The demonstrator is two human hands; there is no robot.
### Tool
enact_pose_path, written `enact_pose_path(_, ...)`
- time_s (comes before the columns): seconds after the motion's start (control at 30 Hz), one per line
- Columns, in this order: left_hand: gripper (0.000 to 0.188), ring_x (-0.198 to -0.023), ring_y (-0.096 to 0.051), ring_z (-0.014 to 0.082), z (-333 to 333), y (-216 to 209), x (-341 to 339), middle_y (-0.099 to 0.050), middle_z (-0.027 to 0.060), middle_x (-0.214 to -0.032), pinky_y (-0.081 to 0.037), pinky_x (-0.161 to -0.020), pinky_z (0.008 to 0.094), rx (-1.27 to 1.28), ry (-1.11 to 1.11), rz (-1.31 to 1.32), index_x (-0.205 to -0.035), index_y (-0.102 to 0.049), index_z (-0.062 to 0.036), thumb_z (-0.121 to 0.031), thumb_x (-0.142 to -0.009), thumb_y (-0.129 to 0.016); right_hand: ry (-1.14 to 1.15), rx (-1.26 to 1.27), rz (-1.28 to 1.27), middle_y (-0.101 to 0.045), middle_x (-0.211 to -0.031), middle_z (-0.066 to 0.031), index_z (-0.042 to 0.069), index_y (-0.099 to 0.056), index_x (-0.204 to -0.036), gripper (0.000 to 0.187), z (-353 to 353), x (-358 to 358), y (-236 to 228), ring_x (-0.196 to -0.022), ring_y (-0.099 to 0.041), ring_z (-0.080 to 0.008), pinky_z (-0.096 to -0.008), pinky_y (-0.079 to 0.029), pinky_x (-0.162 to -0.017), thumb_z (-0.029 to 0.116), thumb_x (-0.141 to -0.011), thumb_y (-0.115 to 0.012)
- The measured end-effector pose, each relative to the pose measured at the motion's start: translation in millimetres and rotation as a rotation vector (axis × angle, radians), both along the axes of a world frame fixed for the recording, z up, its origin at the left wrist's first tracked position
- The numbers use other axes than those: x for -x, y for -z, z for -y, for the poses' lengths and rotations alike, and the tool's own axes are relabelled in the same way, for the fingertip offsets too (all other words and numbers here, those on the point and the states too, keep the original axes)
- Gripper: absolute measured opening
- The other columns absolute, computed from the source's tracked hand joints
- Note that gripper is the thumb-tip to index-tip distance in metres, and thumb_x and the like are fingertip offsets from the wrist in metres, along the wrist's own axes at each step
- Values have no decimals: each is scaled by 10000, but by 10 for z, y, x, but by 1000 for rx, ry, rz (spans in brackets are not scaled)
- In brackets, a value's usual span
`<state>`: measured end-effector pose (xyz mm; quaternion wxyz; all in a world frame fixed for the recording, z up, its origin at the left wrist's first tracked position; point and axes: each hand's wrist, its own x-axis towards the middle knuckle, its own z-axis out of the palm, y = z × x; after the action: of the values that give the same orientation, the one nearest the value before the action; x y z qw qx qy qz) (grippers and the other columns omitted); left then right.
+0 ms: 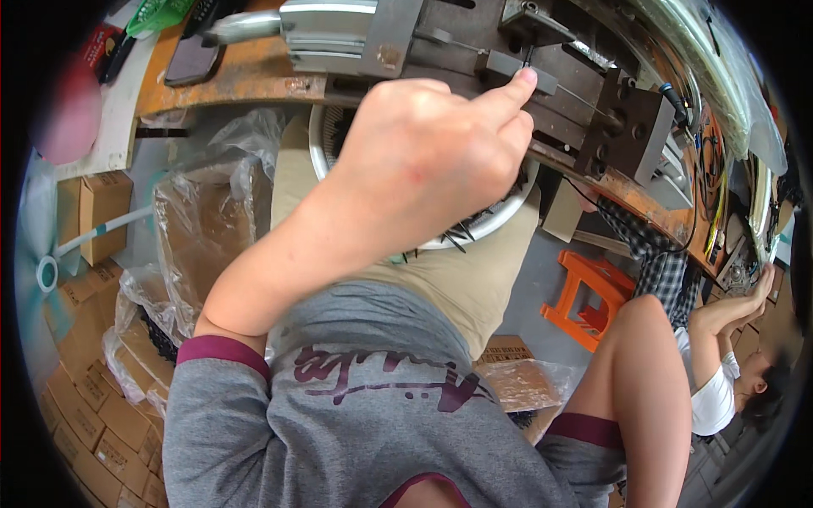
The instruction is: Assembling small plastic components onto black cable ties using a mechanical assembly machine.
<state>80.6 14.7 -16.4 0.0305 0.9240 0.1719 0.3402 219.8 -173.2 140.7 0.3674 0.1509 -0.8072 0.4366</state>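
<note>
Currently left hand (440, 144) half-curled, grip unclear; dark pin (528, 56) nearby, long axis pointing forward.

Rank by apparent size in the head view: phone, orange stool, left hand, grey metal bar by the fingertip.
1. Left hand, much the largest, though nearness to the camera may enlarge it
2. Orange stool
3. Phone
4. Grey metal bar, partly covered by the finger
</note>
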Motion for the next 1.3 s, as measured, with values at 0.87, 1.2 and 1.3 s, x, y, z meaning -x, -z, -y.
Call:
enact_pose_path(0.87,409,-1355,-426,256,369,1822,145,-425,21,-1494,-320,-1156,526,2,439,-409,-1202,-573,-121,-137,-794,-598,451,652,-894,-693,-804,-125,31,-650,-876,208,180,33,1251,-667,-628,-227,-367,-502,-587,233,-915,-622)
enact_pose_path(1.2,928,-1344,-411,314,132,1661,36,-365,9,-1536,-278,-1165,525,136,218,-483,-1349,-510,-280,-120,-502,-854,1701,1122,12,-660,-880,-50,0,-657,-906,72,686,176,2837,-778,-604,-130,-255,-471,-723,-9,-844,-691)
enact_pose_path(1.3,932,-1356,-388,324,173,1499,30,-307,41,-1563,-248,-1177,531,106,192,-554,-1371,-491,-289,-91,-527,-833,1842,898,244,-641,-825,-59,8,-656,-902,77,640,307,2936,-713,-598,-130,-262,-469,-665,27,-842,-701)
